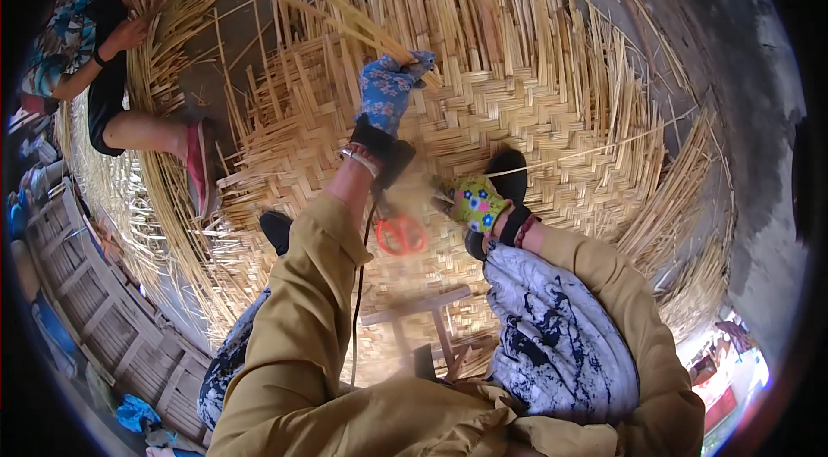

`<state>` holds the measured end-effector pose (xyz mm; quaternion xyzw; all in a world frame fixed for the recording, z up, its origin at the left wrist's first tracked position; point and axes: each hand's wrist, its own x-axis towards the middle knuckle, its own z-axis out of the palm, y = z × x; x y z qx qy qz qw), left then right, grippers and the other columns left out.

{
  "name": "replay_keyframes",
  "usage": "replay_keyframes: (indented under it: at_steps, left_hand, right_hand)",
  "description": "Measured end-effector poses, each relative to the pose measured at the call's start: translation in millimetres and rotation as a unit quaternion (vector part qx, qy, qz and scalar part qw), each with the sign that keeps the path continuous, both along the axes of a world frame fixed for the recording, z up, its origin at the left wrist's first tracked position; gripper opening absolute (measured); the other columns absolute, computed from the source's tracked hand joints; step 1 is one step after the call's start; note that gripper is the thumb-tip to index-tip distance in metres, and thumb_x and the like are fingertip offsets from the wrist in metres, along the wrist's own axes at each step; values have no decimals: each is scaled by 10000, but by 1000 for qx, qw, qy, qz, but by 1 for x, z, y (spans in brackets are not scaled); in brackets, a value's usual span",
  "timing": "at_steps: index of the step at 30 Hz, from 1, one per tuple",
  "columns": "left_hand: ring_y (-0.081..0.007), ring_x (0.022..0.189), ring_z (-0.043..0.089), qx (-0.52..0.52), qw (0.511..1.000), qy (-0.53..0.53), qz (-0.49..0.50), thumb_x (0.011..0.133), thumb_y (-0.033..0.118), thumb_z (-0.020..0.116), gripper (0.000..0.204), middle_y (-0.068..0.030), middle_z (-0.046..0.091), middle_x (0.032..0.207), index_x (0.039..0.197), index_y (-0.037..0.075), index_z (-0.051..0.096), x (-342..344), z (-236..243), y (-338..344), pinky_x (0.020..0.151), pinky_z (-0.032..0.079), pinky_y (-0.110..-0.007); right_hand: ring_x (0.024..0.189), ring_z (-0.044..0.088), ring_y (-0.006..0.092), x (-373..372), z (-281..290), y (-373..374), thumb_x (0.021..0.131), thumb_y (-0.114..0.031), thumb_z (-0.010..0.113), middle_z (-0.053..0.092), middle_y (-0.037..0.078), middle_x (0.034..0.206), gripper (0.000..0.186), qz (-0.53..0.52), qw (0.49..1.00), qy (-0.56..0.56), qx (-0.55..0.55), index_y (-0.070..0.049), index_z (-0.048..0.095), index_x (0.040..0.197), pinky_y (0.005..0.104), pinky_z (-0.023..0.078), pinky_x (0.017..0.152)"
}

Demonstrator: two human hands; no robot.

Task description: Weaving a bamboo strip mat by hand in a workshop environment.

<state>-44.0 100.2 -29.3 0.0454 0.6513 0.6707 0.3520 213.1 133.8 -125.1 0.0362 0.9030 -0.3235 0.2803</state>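
Head view: nearest, a blurred orange-red looped object [401, 234] lies on the broad straw-coloured mat of herringbone-woven strips [552, 116]. The right hand [476, 203], in a green floral glove, is low over this mat; its finger closure cannot be told. Beyond, the left hand [388, 88], in a blue floral glove, grips long, flat golden strips [376, 34]. Weaving appears in hand; the next move likely calls for separating one strip and aligning it with the weave. Farther left, a co-worker's hand [128, 34] is at a further bundle of strips [169, 43].

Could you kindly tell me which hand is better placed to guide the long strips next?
Probably the left hand: it grips the strips farther out over the woven mat, while the right hand is closer in.
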Motion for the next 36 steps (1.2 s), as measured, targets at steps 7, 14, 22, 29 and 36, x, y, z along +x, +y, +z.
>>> replay_keyframes:
  at_steps: [7, 14, 22, 29, 36]
  left_hand:
    - [-158, 810, 620, -15, 997, 59, -57, 779, -9, 600, 171, -90, 646, 918, 946, -11, 638, 2, -24, 1, 654, 517, -242]
    - [-164, 816, 622, -8, 997, 30, -64, 778, -4, 605, 187, -96, 645, 921, 963, -12, 632, -6, -26, 1, 676, 522, -246]
    - [-153, 808, 619, -18, 996, 44, -78, 778, -4, 607, 192, -89, 647, 915, 968, -5, 632, -8, -33, 2, 671, 519, -243]
    - [-86, 770, 583, -57, 993, 20, -98, 733, -1, 662, 193, -26, 649, 838, 924, 22, 659, -5, -41, 9, 712, 487, -221]
    - [-119, 780, 606, -28, 999, 10, -42, 740, -25, 642, 188, -57, 649, 878, 925, 6, 647, 3, -47, 5, 704, 509, -243]
  right_hand:
    - [964, 543, 284, 27, -24, 0, 800, -330, 419, 572, 152, 1045, 416, 0, 995, -79, -53, -54, 543, 1086, 383, 420, 831]
    - [764, 592, 302, 11, 11, 10, 782, -328, 453, 611, 156, 783, 327, 11, 999, -39, -15, -55, 610, 870, 403, 451, 644]
    - [618, 580, 295, -33, 72, 21, 735, -223, 507, 588, 128, 633, 196, 6, 999, 36, 9, -74, 619, 674, 402, 435, 552]
    - [645, 586, 306, -14, 56, 23, 751, -281, 493, 596, 140, 665, 246, 10, 999, -53, -7, -70, 617, 733, 408, 441, 570]
    - [673, 592, 316, -18, 61, 24, 767, -339, 479, 603, 152, 696, 306, -5, 994, -112, -14, -65, 615, 791, 414, 447, 588]
